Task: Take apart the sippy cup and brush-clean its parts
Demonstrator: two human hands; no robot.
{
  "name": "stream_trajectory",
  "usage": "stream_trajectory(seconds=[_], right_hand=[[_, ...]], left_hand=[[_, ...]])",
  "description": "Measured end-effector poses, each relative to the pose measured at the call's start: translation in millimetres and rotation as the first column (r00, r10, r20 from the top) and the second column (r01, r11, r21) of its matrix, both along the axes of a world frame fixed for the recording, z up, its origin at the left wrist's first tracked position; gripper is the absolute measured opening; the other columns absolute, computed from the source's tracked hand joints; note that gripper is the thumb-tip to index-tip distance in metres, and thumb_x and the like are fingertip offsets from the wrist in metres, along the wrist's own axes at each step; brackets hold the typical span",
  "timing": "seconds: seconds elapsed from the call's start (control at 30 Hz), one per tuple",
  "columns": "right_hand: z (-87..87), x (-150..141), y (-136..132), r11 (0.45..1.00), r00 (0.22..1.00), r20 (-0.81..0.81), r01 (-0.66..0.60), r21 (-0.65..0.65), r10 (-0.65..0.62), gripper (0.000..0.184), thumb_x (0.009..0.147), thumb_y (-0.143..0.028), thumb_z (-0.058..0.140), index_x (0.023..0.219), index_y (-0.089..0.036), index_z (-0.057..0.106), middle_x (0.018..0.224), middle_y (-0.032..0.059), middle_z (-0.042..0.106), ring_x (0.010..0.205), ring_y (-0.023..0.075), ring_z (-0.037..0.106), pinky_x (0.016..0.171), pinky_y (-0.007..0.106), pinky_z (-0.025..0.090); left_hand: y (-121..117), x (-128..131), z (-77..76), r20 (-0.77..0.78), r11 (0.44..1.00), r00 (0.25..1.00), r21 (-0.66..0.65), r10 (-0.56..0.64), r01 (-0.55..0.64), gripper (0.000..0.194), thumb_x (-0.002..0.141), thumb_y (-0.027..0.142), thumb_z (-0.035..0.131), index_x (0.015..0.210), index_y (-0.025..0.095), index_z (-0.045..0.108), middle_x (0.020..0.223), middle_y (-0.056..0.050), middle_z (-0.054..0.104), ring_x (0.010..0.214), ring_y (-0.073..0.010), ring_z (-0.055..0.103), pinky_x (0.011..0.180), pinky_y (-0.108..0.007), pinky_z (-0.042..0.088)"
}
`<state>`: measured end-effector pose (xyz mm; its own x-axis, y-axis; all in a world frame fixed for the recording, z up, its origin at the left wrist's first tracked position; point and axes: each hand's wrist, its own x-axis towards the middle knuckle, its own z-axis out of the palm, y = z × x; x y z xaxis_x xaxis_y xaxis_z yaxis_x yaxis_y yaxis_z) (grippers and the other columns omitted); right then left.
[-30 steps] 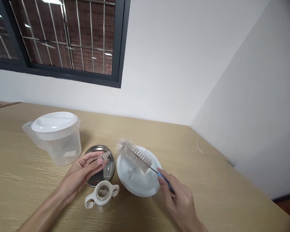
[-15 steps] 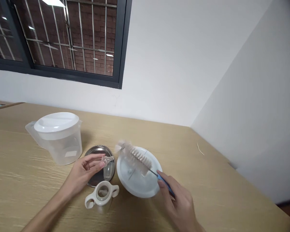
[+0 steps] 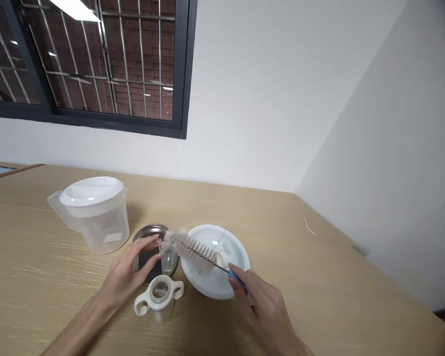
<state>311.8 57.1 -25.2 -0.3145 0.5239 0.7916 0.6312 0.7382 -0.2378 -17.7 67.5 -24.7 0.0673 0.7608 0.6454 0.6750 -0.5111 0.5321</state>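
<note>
My left hand (image 3: 128,274) pinches a small clear silicone bottle teat (image 3: 165,244) over a round steel dish (image 3: 148,233). My right hand (image 3: 261,309) grips the blue handle of a bristled bottle brush (image 3: 193,249), whose tufted tip touches the teat. The brush lies above a white round plate (image 3: 217,282). A clear small cup (image 3: 168,263) stands in the steel dish. Just in front of my left hand stands a cream two-handled bottle collar (image 3: 158,295) on a clear bottle.
A clear plastic jug with a white lid (image 3: 92,212) stands at the left on the wooden table (image 3: 319,296). White walls meet in a corner close to the table's right and far edges. A barred window is above left.
The brush has swung left and down, so its tip now meets the teat. My left hand has turned palm down, still pinching the teat over the steel dish.
</note>
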Motion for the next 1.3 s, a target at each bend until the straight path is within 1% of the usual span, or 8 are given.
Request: stream_trajectory(seconds=[0.17, 0.33, 0.53, 0.67, 0.83, 0.93, 1.07, 1.3], right_hand=[[1.8, 3, 2, 0.995, 0.994, -0.03, 0.102, -0.005, -0.103, 0.023, 0.097, -0.016, 0.056, 0.118, -0.014, 0.064, 0.082, 0.0056, 0.07, 0.062, 0.0113, 0.064, 0.049, 0.019, 0.046], [7.2, 0, -1, 0.999, 1.0, -0.003, -0.009, 0.033, 0.009, 0.026, 0.098, -0.015, 0.054, 0.122, -0.015, 0.062, 0.072, 0.0014, 0.065, 0.056, 0.0103, 0.06, 0.051, 0.021, 0.046], [5.9, 5, 3, 0.984, 0.984, 0.048, 0.166, 0.064, -0.169, 0.023, 0.099, -0.021, 0.054, 0.118, -0.014, 0.066, 0.078, 0.0057, 0.07, 0.06, 0.0121, 0.064, 0.05, 0.02, 0.046], [9.2, 5, 3, 0.998, 0.998, -0.016, 0.055, 0.033, -0.055, 0.026, 0.098, -0.015, 0.053, 0.122, -0.014, 0.063, 0.083, 0.0063, 0.07, 0.064, 0.0126, 0.065, 0.053, 0.02, 0.048], [10.0, 8, 5, 0.998, 0.991, 0.135, 0.008, 0.07, -0.017, 0.03, 0.097, -0.013, 0.054, 0.126, -0.013, 0.062, 0.067, 0.0005, 0.06, 0.052, 0.0106, 0.056, 0.049, 0.022, 0.041], [10.3, 13, 5, 0.995, 0.994, 0.094, 0.053, 0.082, -0.06, 0.033, 0.096, -0.011, 0.054, 0.128, -0.014, 0.062, 0.067, 0.0006, 0.059, 0.052, 0.0105, 0.054, 0.049, 0.023, 0.041], [11.8, 12, 1, 0.999, 0.999, 0.046, -0.014, 0.05, 0.012, 0.043, 0.095, -0.006, 0.053, 0.136, -0.017, 0.056, 0.069, 0.0005, 0.059, 0.052, 0.011, 0.054, 0.049, 0.023, 0.041], [12.4, 16, 6, 0.997, 0.994, 0.094, 0.046, 0.055, -0.051, 0.038, 0.095, -0.01, 0.055, 0.131, -0.016, 0.061, 0.069, 0.001, 0.061, 0.052, 0.0113, 0.056, 0.049, 0.024, 0.041]], left_hand=[[-2, -1, -1.5, -0.01, 0.999, 1.0, 0.039, 0.023, -0.022, 0.036, 0.089, 0.024, 0.069, 0.124, 0.023, 0.059, 0.115, -0.007, 0.075, 0.1, -0.0237, 0.074, 0.091, -0.036, 0.057], [-2, -5, -0.1, -0.054, 0.995, 0.998, 0.096, 0.039, -0.033, 0.032, 0.088, 0.022, 0.069, 0.119, 0.022, 0.061, 0.11, -0.007, 0.077, 0.097, -0.0225, 0.075, 0.089, -0.035, 0.059], [-4, -5, 7.3, -0.083, 0.988, 0.996, 0.154, 0.042, -0.029, 0.027, 0.089, 0.021, 0.067, 0.115, 0.021, 0.065, 0.111, -0.008, 0.078, 0.102, -0.024, 0.074, 0.097, -0.037, 0.058], [-2, -14, -4.2, -0.189, 0.988, 0.982, 0.142, -0.028, 0.055, 0.032, 0.091, 0.015, 0.063, 0.121, 0.023, 0.065, 0.122, -0.007, 0.074, 0.111, -0.0226, 0.072, 0.102, -0.035, 0.056], [0, -27, -17.6, -0.27, 0.976, 0.954, 0.136, -0.13, 0.172, 0.043, 0.09, 0.007, 0.059, 0.127, 0.027, 0.067, 0.133, -0.004, 0.068, 0.122, -0.0258, 0.066, 0.11, -0.036, 0.05], [-1, -29, -13.6, -0.33, 0.958, 0.922, 0.13, -0.202, 0.256, 0.055, 0.089, 0.002, 0.055, 0.137, 0.029, 0.061, 0.137, -0.003, 0.066, 0.131, -0.0291, 0.058, 0.113, -0.042, 0.047], [-4, -31, -5.5, -0.438, 0.919, 0.873, 0.212, -0.215, 0.333, 0.068, 0.089, -0.001, 0.054, 0.15, 0.029, 0.045, 0.138, -0.006, 0.065, 0.139, -0.0295, 0.049, 0.112, -0.046, 0.047], [-7, -34, -3.6, -0.458, 0.911, 0.849, 0.172, -0.263, 0.375, 0.05, 0.097, 0.005, 0.044, 0.141, 0.027, 0.057, 0.132, -0.008, 0.069, 0.14, -0.0296, 0.049, 0.112, -0.049, 0.047]])
